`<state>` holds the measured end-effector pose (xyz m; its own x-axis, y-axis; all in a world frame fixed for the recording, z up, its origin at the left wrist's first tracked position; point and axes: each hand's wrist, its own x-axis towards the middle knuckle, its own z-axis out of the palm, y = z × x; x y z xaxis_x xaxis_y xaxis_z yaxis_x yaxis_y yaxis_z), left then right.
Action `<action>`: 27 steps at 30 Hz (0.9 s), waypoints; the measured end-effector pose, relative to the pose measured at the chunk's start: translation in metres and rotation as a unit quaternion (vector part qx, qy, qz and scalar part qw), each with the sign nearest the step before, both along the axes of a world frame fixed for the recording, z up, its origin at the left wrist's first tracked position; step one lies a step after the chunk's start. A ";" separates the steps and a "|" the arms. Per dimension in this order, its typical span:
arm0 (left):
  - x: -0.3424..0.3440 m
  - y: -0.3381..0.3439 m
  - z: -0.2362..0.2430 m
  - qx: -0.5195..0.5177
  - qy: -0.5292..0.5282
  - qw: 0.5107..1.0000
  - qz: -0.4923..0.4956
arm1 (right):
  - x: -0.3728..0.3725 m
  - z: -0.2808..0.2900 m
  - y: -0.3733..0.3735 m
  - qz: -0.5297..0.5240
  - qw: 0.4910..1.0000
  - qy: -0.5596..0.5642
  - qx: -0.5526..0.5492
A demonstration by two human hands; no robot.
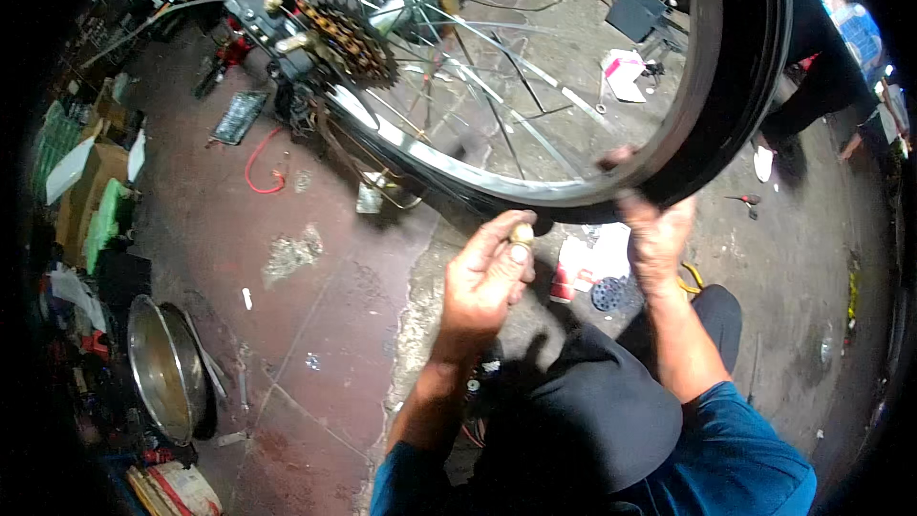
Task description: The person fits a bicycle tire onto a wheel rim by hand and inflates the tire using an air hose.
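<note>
A spoked wheel with a pale metal rim (564,193) and a black tire (731,124) stands tilted before me in the head view. My right hand (659,244) is closed around its lower right part, fingertips showing inside the rim; the hand is a little blurred. Just below the wheel's bottom edge, my left hand (485,277) pinches a small yellowish, brass-like piece (521,235) between thumb and fingers. Its exact kind I cannot make out. At the wheel's hub side sits a rusty chain sprocket (349,43) with greasy metal parts beside it.
Between my arms, a red-and-white box (570,272) and a dark perforated disc (609,293) lie on the floor. A metal basin (158,371) leans at the left, with cartons behind it. A red wire (253,167) curls on the floor. Another person's dark-clothed leg (812,100) shows at right.
</note>
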<state>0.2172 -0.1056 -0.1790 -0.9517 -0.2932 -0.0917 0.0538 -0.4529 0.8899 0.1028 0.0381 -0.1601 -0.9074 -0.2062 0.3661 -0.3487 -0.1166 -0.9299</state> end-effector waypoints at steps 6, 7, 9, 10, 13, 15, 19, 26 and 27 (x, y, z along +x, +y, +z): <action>0.004 -0.016 -0.003 -0.025 0.029 0.998 0.049 | -0.011 0.032 0.001 -0.011 0.980 0.184 -0.077; -0.001 -0.015 -0.001 -0.022 0.035 0.998 0.050 | -0.010 0.036 0.001 -0.016 0.980 0.184 -0.075; -0.008 -0.016 0.004 -0.018 0.041 0.998 0.048 | -0.009 0.039 -0.001 -0.008 0.998 0.059 0.030; -0.009 -0.016 0.010 -0.024 0.046 0.998 0.043 | -0.009 0.019 0.003 -0.015 0.994 0.088 0.059; -0.017 -0.023 0.016 -0.017 0.080 0.996 0.046 | 0.000 -0.015 0.003 -0.003 0.996 0.073 0.048; -0.013 -0.030 0.022 -0.009 0.091 0.995 0.049 | 0.001 -0.017 0.002 -0.036 0.989 0.143 0.006; -0.014 -0.037 0.015 0.010 0.090 0.996 0.016 | -0.001 0.042 -0.006 -0.010 0.993 0.121 0.005; -0.022 -0.028 0.021 0.015 0.043 0.999 0.011 | 0.007 -0.006 0.005 0.059 0.998 -0.004 0.003; -0.022 -0.026 0.019 -0.011 0.041 0.999 0.010 | 0.007 -0.006 0.004 0.048 0.999 0.015 -0.018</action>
